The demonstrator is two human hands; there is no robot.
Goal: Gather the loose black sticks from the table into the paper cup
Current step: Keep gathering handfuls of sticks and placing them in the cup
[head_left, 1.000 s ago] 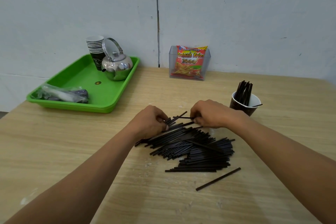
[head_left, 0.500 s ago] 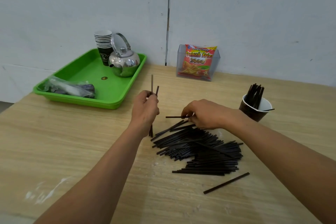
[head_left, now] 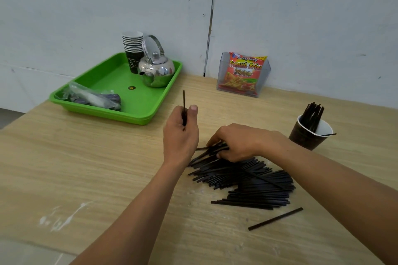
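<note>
— Black sticks (head_left: 243, 180): heap on bench (head_left: 86, 168), one stray nearer; paper cup (head_left: 310, 137) well right, part-filled.
— Hands? Hazards?
— Left hand (head_left: 179, 135): fingers pinch one stick upright. Right hand (head_left: 237, 143): fingers clutch several at the heap's far end. A loose grip could scatter them; leaning sticks might tip the cup.

Both bare forearms reach in from the bottom edge and angle toward each other. The left grip (head_left: 181, 135) is upright with the back of the hand to the camera. Its thumb points straight up, and its fingers curl round thin black sticks (head_left: 184, 98) that stand vertical. The right grip (head_left: 239, 142) sits lower, palm down and wrist bent inward. Its fingers curl over and pinch the ends of more such sticks.
</note>
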